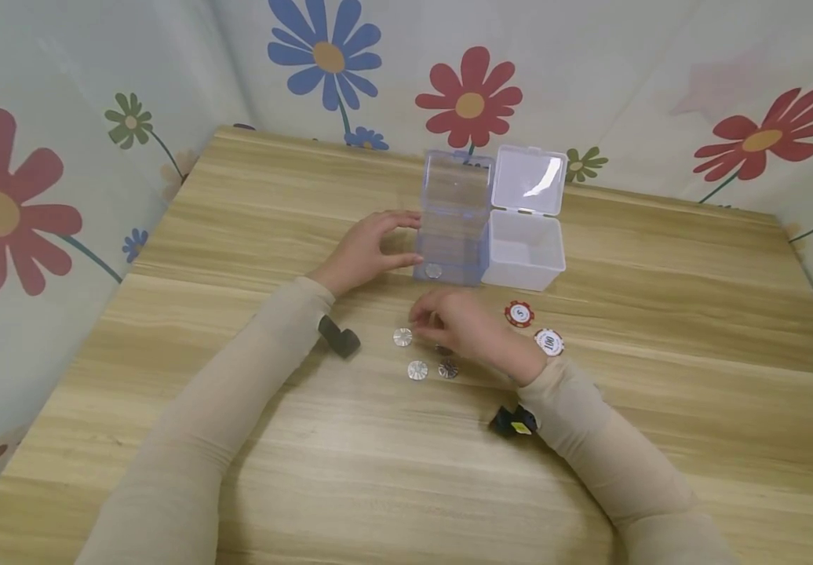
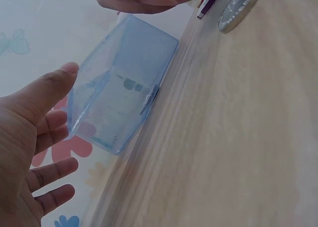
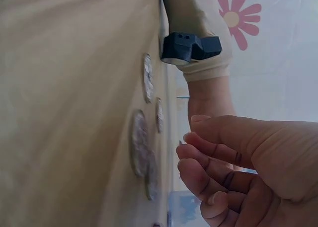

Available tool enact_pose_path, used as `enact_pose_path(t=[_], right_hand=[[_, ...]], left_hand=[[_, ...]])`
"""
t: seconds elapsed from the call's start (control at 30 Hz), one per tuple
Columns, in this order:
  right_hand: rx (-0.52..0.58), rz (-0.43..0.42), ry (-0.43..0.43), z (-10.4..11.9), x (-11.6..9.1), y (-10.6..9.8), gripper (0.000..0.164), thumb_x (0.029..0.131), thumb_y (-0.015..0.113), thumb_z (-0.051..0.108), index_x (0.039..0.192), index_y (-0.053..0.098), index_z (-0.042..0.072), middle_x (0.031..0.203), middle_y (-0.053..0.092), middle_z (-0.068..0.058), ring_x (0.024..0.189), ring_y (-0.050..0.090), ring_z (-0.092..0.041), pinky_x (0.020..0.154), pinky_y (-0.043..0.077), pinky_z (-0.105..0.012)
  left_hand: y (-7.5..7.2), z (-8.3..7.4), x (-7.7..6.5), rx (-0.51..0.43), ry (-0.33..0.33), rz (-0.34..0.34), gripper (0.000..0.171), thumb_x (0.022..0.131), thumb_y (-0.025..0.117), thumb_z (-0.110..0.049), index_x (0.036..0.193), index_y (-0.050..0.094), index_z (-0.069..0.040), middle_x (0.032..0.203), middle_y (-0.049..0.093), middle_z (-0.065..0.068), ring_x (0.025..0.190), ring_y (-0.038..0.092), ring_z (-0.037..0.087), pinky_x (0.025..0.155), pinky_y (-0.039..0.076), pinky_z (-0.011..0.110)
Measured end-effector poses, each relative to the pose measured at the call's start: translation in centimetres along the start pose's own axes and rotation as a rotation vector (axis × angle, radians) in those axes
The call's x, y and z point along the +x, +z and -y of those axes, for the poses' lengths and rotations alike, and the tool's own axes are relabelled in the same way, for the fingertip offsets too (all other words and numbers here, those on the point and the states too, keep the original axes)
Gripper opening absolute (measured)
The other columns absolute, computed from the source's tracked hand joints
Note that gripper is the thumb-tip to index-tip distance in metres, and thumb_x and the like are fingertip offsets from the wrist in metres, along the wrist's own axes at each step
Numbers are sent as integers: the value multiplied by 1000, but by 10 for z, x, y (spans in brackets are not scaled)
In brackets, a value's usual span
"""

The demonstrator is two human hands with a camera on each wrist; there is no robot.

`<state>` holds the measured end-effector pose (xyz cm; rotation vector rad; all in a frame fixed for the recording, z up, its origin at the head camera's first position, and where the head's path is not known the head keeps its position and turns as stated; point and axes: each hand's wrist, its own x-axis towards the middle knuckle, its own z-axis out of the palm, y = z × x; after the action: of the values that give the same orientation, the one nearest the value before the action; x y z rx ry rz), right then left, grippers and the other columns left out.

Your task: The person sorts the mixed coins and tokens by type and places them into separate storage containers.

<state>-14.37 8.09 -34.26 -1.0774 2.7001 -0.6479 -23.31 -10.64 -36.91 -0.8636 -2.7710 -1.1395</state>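
My left hand (image 1: 364, 253) is at the left side of a clear blue plastic box (image 2: 144, 48), thumb and fingers spread around its edge. The box's lid stands raised, and a silver coin (image 1: 433, 271) lies inside near the front. My right hand (image 1: 459, 326) hovers in front of the box, fingers loosely bent with nothing visible between thumb and fingertips in the right wrist view. Below and beside it several silver coins lie on the table, among them one coin (image 1: 402, 337) to the left and another coin (image 1: 417, 370) nearer me. One coin is partly hidden by this hand.
A clear white box (image 1: 525, 275) with a raised lid (image 1: 528, 180) adjoins the blue one on the right. A red poker chip (image 1: 519, 314) and a white-faced chip (image 1: 549, 342) lie right of my right hand. Flowered cloth (image 1: 392, 78) hangs behind the wooden table (image 1: 350, 471).
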Motion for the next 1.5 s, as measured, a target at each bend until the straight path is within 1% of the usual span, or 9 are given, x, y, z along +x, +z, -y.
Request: enact_pose_path(t=[0.17,0.43,0.63,0.87,1.07,1.2,1.5], right_hand=[[-76,-16,-21,1,3,7,15,81,65,22,93,66,13,87,67,3,79,59,-11,74,48,-26],[-49,-1,3,3,3,12,19,81,64,22,96,65,11,92,64,-1,83,58,-14,77,48,-28],[-58,9,34,5,4,16,23,81,65,25,98,64,10,96,62,-2,88,58,-14,82,49,-29],[-65,-5,43,8,5,18,22,80,67,23,97,63,9,91,60,-3,83,56,-15,78,48,-28],[-77,15,70,9,5,19,22,81,66,23,97,61,8,89,58,-2,79,54,-14,75,48,-28],[-79,19,73,9,4,20,23,81,66,23,97,60,7,90,58,-3,80,54,-15,76,48,-28],[-30,34,111,8,3,19,21,79,67,22,94,59,10,87,59,-2,79,55,-14,74,48,-27]], left_hand=[[-2,-1,-1,-5,6,-5,56,75,69,-40,122,54,-13,137,46,-2,131,36,17,112,24,34],[-1,-2,1,-2,12,3,56,76,69,-39,123,53,-12,138,46,-2,131,36,17,112,24,34],[-1,-2,3,3,11,3,56,75,69,-40,123,54,-13,138,46,-3,131,36,17,112,24,34],[-2,-3,3,1,3,1,56,75,68,-41,123,54,-14,137,45,-5,131,37,16,112,25,34],[-2,-3,3,-9,-3,6,57,75,68,-40,123,53,-13,138,44,-5,131,36,16,112,24,34],[-1,-3,2,-19,-7,6,57,76,69,-40,123,53,-13,139,44,-5,131,36,16,112,24,34],[2,0,1,-35,-2,-10,56,75,69,-38,122,54,-13,138,45,-4,131,37,16,112,25,34]])
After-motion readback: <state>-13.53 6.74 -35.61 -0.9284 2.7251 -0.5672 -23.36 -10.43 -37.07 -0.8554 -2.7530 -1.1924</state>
